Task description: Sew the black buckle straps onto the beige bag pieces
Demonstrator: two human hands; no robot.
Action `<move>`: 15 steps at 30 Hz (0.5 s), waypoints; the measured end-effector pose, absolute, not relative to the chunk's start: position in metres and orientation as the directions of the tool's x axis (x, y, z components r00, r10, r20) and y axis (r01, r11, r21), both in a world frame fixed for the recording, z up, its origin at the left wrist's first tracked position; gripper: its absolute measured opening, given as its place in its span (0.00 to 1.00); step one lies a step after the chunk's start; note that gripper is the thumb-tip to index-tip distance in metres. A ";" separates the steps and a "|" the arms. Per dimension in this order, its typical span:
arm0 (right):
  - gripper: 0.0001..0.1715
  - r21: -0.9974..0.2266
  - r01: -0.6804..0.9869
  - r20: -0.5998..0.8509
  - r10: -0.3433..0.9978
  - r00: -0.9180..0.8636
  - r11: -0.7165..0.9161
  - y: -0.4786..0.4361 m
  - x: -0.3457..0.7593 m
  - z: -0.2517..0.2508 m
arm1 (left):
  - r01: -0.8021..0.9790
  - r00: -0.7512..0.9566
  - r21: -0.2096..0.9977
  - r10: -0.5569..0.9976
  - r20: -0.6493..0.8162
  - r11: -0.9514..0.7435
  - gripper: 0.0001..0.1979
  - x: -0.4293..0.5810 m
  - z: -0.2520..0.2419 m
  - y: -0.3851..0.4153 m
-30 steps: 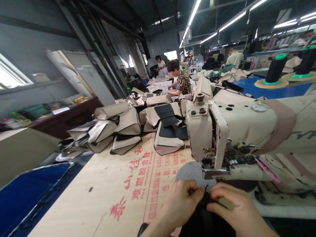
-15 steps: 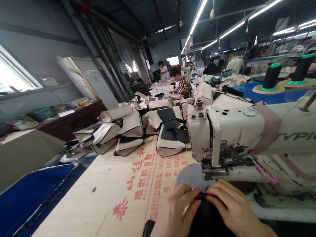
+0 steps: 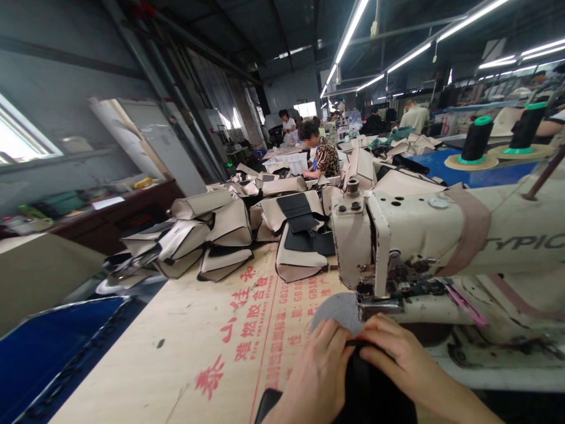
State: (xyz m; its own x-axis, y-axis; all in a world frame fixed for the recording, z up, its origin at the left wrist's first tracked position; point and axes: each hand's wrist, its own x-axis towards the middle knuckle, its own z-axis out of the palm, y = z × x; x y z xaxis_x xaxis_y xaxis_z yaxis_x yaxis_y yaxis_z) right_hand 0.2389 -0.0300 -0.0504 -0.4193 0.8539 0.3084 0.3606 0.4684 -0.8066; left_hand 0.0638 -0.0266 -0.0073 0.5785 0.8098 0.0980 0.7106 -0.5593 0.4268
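Note:
My left hand point(image 3: 320, 371) and my right hand point(image 3: 397, 359) both pinch the top edge of a black fabric piece point(image 3: 371, 388) at the bottom of the view. Their fingers are closed on it and meet just in front of the presser foot point(image 3: 379, 306) of a cream sewing machine point(image 3: 424, 235). The black piece runs down out of the frame, so its lower part is hidden. Under the hands lies a pale wooden board point(image 3: 212, 335) with red printed characters.
A heap of beige and black sewn covers point(image 3: 229, 227) fills the back of the board. Blue surface point(image 3: 44, 347) lies at the left. Black thread cones point(image 3: 475, 138) stand at the right. Other people point(image 3: 324, 153) work at tables behind.
Both hands have slid the black piece's edge closer to the machine's foot. The view has shifted slightly to the right and down.

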 end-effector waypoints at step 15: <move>0.20 -0.789 0.438 0.258 0.880 -0.398 0.430 -0.018 0.238 -0.058 | 0.690 0.665 0.488 0.735 -0.133 -0.535 0.29 0.036 -0.002 -0.008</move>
State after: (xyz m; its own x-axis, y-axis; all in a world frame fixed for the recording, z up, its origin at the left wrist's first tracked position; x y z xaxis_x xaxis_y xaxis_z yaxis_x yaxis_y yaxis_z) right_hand 0.2377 -0.0182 -0.0576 -0.3985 0.8800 0.2583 0.4381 0.4301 -0.7894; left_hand 0.0358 -0.0082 -0.0020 0.6647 0.7352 -0.1330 0.6896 -0.5352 0.4878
